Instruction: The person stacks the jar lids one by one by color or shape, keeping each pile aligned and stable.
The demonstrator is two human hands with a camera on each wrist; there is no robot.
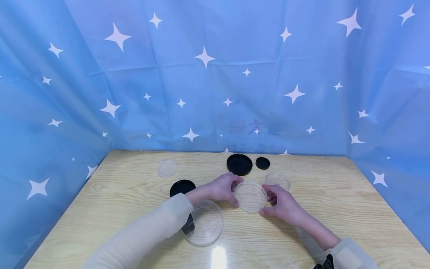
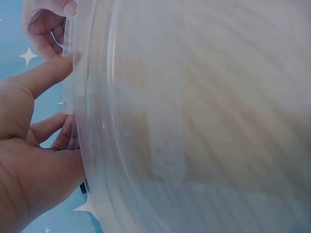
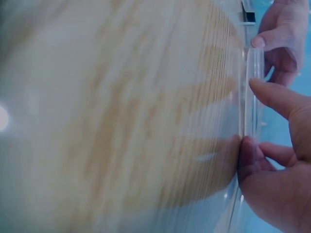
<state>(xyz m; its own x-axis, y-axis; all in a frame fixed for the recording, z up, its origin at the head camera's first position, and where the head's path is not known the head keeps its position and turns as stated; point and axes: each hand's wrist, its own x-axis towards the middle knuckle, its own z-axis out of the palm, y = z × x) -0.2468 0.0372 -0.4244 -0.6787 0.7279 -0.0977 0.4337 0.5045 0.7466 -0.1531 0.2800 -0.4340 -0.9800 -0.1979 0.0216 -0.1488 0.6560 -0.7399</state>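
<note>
A clear, shallow round dish (image 1: 250,196) lies between my two hands near the middle of the wooden table. My left hand (image 1: 226,188) holds its left rim with thumb and fingers spread along the edge. On the opposite side, my right hand (image 1: 283,203) holds the right rim the same way. Edge-on, the clear dish (image 3: 255,65) shows between both hands in the right wrist view. Under my left forearm sits a larger clear round dish (image 1: 209,228), partly covered by the sleeve; its ridged rim (image 2: 104,97) fills much of the left wrist view.
Behind my hands stand a large black round dish (image 1: 239,164) and a small black one (image 1: 262,163). Another black dish (image 1: 182,186) is partly behind my left arm. Clear round pieces lie at the back left (image 1: 167,168) and behind my right hand (image 1: 278,181). A blue star-patterned curtain (image 1: 201,86) surrounds the table.
</note>
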